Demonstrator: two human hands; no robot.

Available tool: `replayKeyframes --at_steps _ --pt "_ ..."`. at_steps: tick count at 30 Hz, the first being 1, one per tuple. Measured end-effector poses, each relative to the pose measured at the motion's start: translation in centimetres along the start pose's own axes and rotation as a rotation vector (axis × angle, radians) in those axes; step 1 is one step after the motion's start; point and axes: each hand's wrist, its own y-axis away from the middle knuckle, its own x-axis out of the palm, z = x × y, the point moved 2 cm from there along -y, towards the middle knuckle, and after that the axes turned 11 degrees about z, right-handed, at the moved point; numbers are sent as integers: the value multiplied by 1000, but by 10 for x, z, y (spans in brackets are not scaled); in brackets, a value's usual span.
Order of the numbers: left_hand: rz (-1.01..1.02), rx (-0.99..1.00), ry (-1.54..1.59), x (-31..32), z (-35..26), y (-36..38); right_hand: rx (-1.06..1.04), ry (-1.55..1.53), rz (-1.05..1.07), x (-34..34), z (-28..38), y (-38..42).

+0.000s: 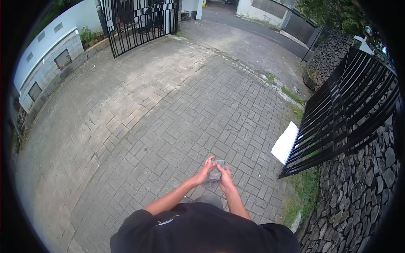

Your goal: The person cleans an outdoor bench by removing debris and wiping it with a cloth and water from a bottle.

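Between my two hands, in front of my waist, is a small grey crumpled piece (216,173) that looks like cloth or thin bag material. My left hand (206,168) grips its left side, with the fingers bent over the top. On the other side my right hand (226,177) is closed around the edge, thumb toward the middle. A loose part of the grey piece hangs below the hands, close to my grey trousers (209,199).
Grey paving bricks (181,130) cover the ground ahead. A black metal gate leaf (337,114) stands on the right, with a white panel (285,143) at its lower edge, beside a stone wall (350,202). Another black gate leaf (141,25) stands at the back left.
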Motion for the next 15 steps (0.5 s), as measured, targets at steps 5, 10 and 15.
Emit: replayKeyframes --at_steps 5,10,15 --pt "78 -30 -263 -112 -93 -105 -55 -146 -29 3 67 -111" --pt "-206 -97 -244 -272 -122 -214 -220 -357 -60 -20 165 -277" --pt "-998 -342 -397 -535 25 -177 -475 -595 246 -16 351 -465"
